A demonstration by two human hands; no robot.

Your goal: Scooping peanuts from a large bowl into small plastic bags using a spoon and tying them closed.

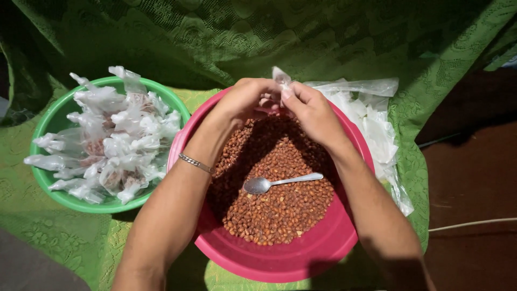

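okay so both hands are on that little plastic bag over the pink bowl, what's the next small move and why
Probably twist the small plastic bag closed: the left hand and right hand pinch it together above the peanuts, and the green bowl already holds tied packets.

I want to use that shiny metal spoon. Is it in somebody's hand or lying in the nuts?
Lying down. The shiny metal spoon rests flat on the brown nuts in the round pink plastic bowl, with neither hand touching it.

spoon (280, 182) on nuts (280, 207) in basin (280, 261), bowl (51, 186) of packets (107, 140) left, bags (371, 121) right
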